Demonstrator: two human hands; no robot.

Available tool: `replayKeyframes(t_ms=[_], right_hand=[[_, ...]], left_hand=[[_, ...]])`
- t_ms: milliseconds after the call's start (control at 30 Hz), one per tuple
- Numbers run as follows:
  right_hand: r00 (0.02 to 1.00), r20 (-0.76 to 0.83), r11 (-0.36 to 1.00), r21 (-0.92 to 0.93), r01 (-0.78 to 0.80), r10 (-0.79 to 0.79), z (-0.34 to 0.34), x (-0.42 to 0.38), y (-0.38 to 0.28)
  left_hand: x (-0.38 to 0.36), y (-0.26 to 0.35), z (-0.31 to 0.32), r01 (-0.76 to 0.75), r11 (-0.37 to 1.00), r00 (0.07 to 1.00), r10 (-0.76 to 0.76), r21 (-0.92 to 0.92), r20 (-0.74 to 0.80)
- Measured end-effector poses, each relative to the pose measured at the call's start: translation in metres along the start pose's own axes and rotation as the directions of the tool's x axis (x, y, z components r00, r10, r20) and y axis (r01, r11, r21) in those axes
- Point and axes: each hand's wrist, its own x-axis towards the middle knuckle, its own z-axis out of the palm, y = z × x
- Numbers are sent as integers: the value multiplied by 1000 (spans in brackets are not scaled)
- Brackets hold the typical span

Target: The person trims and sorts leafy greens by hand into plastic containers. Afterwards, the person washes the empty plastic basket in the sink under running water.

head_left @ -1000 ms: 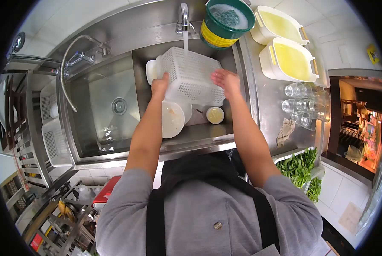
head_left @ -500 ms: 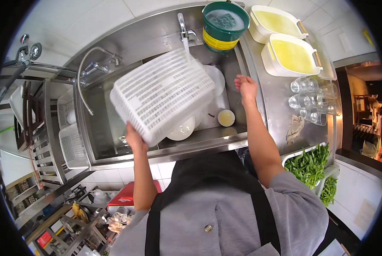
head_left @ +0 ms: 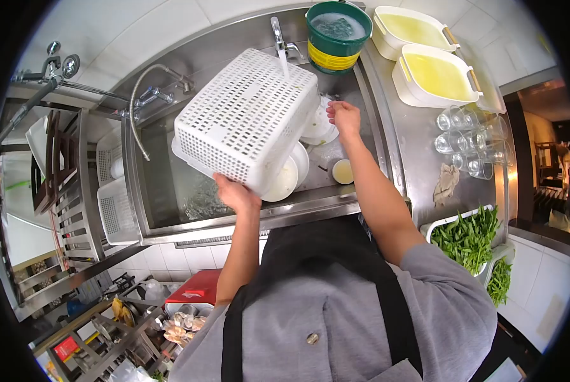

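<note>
My left hand [head_left: 237,194] grips the lower near edge of a white perforated plastic basket [head_left: 247,108], tilted bottom-up over the sink [head_left: 161,137]. Water runs from the tap [head_left: 278,38] onto the basket's far end. My right hand [head_left: 345,119] is off the basket's right side, fingers curled together; whatever they hold, if anything, does not show. Under and beside the basket lie white bowls [head_left: 301,167] and other white dishes [head_left: 321,130], partly hidden. A small bowl of yellowish liquid [head_left: 343,172] sits on the sink floor near my right forearm.
A green bucket of soapy water [head_left: 339,32] stands at the back. On the right counter are two white tubs of yellow liquid [head_left: 434,76], several glasses [head_left: 469,140] and a crumpled cloth [head_left: 446,184]. Leafy greens [head_left: 466,239] fill a container at the right front. A hose tap [head_left: 151,95] is at left.
The basket has turned and shifted slightly, so its bottom and near end face me more. My right hand has moved left, closer to the basket and the dishes beside it.
</note>
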Motion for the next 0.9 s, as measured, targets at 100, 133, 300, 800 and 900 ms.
replayKeyframes(t_ms=[100,133,300,800,900], right_hand=[[999,-45,998,-53,24,-27,-5,-7,2],[997,-63,997,-53,50,-53,-4,-10,2],[993,-30,993,-31,116,-117,4,-19,-8],[943,256,738,-589,328,-215,60,55,-37],[898,382,680,-600,421,-219,111,51,-61]], left_hand=[[-9,-5,16,-33,999,999,33,-35,10],[-15,1,27,23,997,1000,-22,-71,5],[-6,30,44,94,995,987,-99,-44,-127],[-1,31,-81,51,957,994,-77,287,82],[7,31,-99,45,967,992,-72,250,99]])
